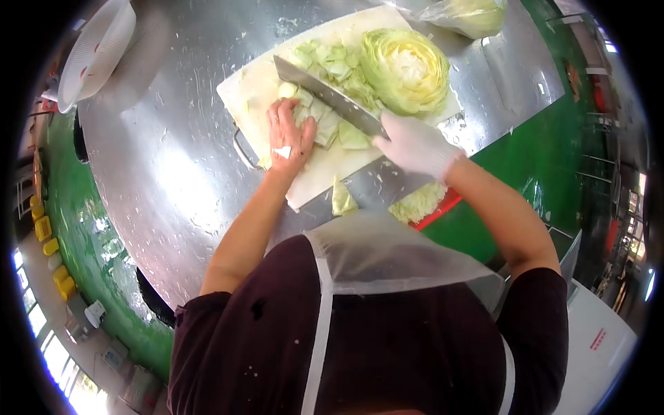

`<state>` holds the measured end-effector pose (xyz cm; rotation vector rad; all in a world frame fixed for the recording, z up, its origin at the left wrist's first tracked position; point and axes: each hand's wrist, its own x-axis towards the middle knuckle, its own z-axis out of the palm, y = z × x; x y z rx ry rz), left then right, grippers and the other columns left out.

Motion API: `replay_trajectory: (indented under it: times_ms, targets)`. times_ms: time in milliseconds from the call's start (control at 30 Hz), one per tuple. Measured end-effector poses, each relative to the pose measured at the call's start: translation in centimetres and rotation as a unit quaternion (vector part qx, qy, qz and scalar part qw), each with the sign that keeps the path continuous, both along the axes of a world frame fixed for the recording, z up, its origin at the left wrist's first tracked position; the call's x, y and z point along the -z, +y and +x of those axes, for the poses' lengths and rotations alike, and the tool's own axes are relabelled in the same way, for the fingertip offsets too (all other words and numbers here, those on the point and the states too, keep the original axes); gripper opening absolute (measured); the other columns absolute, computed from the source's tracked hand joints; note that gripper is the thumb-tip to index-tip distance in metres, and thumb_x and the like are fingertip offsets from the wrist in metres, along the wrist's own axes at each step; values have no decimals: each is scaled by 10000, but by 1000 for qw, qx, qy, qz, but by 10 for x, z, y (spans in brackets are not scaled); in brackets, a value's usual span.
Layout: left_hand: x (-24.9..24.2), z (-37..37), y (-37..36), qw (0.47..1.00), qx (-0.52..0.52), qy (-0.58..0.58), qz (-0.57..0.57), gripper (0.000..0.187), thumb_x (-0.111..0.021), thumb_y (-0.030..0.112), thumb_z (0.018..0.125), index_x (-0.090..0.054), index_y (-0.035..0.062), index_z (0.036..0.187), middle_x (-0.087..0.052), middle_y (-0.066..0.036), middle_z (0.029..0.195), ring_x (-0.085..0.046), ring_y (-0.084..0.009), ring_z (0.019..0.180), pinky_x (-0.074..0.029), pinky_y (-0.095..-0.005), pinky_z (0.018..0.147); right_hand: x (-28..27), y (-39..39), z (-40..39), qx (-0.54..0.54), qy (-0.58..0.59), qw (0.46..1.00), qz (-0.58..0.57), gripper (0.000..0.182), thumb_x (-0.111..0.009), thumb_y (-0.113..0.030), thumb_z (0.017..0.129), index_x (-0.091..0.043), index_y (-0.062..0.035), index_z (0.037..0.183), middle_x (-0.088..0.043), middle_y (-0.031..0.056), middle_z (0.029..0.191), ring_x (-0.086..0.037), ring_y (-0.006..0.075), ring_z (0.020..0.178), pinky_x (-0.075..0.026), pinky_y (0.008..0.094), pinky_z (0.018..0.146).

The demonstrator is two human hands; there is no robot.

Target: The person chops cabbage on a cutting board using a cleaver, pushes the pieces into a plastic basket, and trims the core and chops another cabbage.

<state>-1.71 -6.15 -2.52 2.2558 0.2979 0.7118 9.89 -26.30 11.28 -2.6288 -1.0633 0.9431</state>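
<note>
A cleaver [325, 93] lies slantwise across the cutting board [332, 171], its broad blade between two groups of cut cabbage. My right hand [418, 146], in a white glove, is closed around the handle, which it hides. My bare left hand [292, 138], with a white patch near the wrist, rests on the near side of the blade. Its bent fingers and thumb hold cut cabbage pieces [319, 119] against the board. Beyond the blade lies a heap of chopped cabbage [335, 62]. Beside the heap a large cabbage half [408, 71] shows its pale, layered cut face.
Wet metal table [173, 138] under the board. A white plastic basket [97, 55] stands far left; a clear bag with something pale green [470, 17] lies far right. Near my apron [394, 256], a cabbage scrap [342, 198] and more cabbage [418, 202] lie by a red container edge [439, 209].
</note>
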Motion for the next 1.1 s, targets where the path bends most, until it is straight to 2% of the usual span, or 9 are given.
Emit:
replay_trajectory:
  times_ms: [200,300,333,500,667,833,933,1000,1100]
  targets:
    - [-3,-1,-2,1000,-13,-12,11,483,-672,122,802,-469,-8,1221,-494,-213,1188,-460,-402,1125,-378,-492,992,22,7,-8,40,-33,998,41,333,-533,-307,933,-499,13,1019,-651,217,888,-636,396,844,-488,477,740]
    - [-8,-6,0,991,-67,-46,102,485,-671,176,824,-471,-3,1229,-489,-213,1194,-444,-406,1137,-339,-517,1008,16,1,-14,68,-27,994,80,353,-541,-327,933,-499,15,1007,-655,214,886,-639,395,827,-492,473,733]
    - [-3,-10,1,994,-70,-56,62,465,-651,201,846,-465,-8,1217,-482,-226,1183,-425,-416,1149,-307,-529,1019,2,0,-15,69,-18,994,82,359,-545,-335,931,-497,14,1004,-657,210,893,-639,395,827,-491,473,734]
    - [6,-9,-4,993,-102,-47,47,328,-593,71,848,-450,-16,1130,-478,-234,1107,-436,-399,1075,-336,-514,962,-40,-2,-22,-6,-8,1000,6,320,-537,-319,932,-492,-8,995,-655,210,923,-640,395,861,-482,496,748]
    - [7,-6,-5,993,-66,-70,70,287,-555,-63,810,-430,-15,1064,-497,-209,1005,-465,-360,954,-372,-479,879,5,17,-24,-9,-23,999,-24,301,-531,-302,928,-496,-14,1007,-652,213,925,-640,403,882,-487,495,756]
    - [10,-8,-2,991,-91,-71,75,267,-571,11,850,-456,-11,1090,-492,-215,1059,-458,-372,1017,-358,-489,930,21,12,-26,24,-42,998,46,264,-508,-278,930,-524,-29,1016,-655,222,932,-632,397,895,-487,495,777]
    - [8,-20,-2,985,-133,-100,47,259,-572,59,873,-473,-2,1105,-489,-216,1088,-451,-379,1059,-346,-497,960,-5,6,-30,63,-16,996,54,280,-522,-287,927,-521,-21,1015,-655,220,947,-630,399,899,-484,490,782]
    - [6,-27,-8,981,-156,-111,19,252,-576,75,873,-484,14,1100,-492,-211,1085,-455,-378,1066,-339,-498,971,-21,0,-33,36,-11,998,50,333,-540,-325,916,-506,-7,1005,-645,208,914,-628,396,865,-481,479,765]
    - [9,-26,-13,983,-129,-112,62,257,-592,59,852,-495,20,1086,-498,-206,1071,-465,-378,1053,-356,-497,959,-27,-2,-33,-1,-4,1000,26,361,-536,-347,916,-500,1,1005,-635,203,900,-623,399,849,-478,474,762]
